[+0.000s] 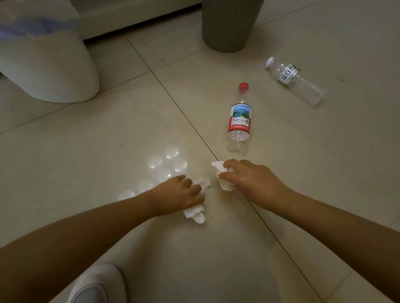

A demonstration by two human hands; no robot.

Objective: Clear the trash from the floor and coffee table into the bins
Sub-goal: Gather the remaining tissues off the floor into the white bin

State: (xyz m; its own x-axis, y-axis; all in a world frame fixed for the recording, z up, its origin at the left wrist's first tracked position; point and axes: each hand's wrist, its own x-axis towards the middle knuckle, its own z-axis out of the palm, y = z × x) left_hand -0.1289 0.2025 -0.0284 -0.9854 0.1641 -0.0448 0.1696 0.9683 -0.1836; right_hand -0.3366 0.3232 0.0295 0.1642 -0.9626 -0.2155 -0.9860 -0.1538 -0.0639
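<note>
Low over the tiled floor, my left hand (181, 195) grips a crumpled white tissue (195, 213) whose ends stick out above and below the fingers. Just to its right, my right hand (249, 181) pinches a second crumpled tissue (223, 177) on the floor. An empty bottle with a red cap (240, 118) lies just beyond my right hand. A clear bottle with a white cap (295, 81) lies farther off to the right. A grey bin (228, 17) stands at the back, and a white bin with a plastic liner (41, 50) stands at the left.
A white cabinet base (124, 9) runs along the back between the two bins. My white shoe (97, 289) is at the bottom edge. Open floor tiles spread to the right and front.
</note>
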